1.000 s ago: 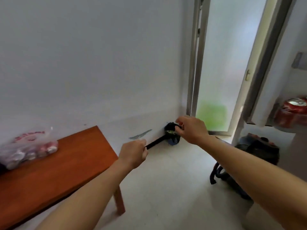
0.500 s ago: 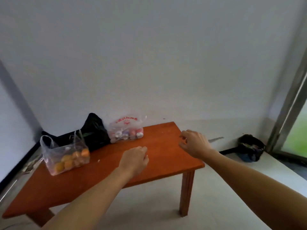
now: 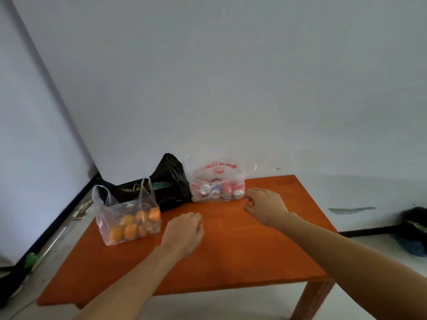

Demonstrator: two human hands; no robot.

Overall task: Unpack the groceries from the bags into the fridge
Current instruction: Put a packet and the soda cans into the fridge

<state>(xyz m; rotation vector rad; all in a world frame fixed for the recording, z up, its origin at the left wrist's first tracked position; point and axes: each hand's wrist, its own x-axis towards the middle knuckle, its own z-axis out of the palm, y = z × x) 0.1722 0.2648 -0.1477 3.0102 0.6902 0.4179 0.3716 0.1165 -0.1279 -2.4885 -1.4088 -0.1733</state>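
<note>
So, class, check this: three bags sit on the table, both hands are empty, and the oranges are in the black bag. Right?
Not quite. The head view shows the oranges in the clear bag, in front of the black bag. The rest stands: three bags sit on the table, the third holding cans, and the left hand and right hand are empty.

Saw a low orange-brown wooden table [image 3: 231, 250] close to the white wall, one leg [image 3: 312, 299] showing at its near right corner, bearing a clear bag of oranges [image 3: 129, 218] toward the left, a black bag [image 3: 171, 185] slumped behind it, and a red-printed clear bag of cans [image 3: 217, 183] just beside the black one.
</note>
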